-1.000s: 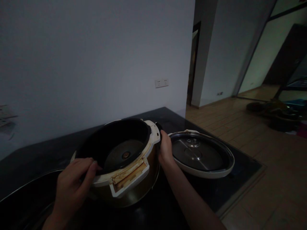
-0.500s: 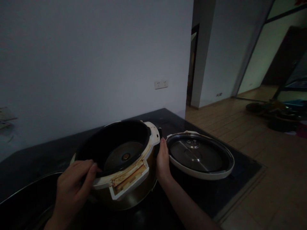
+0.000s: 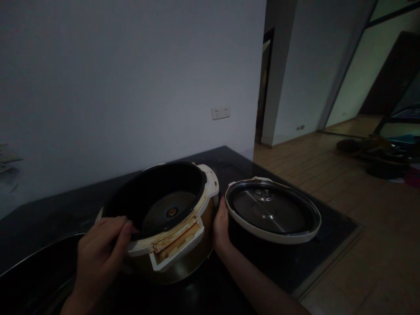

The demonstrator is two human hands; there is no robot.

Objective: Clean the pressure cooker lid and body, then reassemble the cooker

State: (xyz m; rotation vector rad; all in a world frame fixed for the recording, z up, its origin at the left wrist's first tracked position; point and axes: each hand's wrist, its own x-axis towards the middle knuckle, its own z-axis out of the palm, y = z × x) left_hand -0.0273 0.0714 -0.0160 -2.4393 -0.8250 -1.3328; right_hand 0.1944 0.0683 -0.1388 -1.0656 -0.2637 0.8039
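Observation:
An open rice cooker body [image 3: 173,245] with a stained white rim and an empty dark inside stands tilted toward me on a dark counter [image 3: 59,214]. My left hand [image 3: 98,258] grips its near-left rim, fingers curled over the edge. On the cooker's right flank lies my right hand [image 3: 220,225], pressed flat against the side between the cooker and its lid. The round lid [image 3: 272,212] lies upside down just right of the cooker, its metal inner plate facing up.
A metal sink basin [image 3: 29,271] curves at the lower left. A white wall with a socket plate [image 3: 220,113] stands behind the counter. The counter's right edge [image 3: 331,267] drops to a wooden floor; dark objects [image 3: 377,153] lie far right.
My right hand has slid down the cooker's right side, from near the rim to lower on the body. The left hand keeps its hold on the rim.

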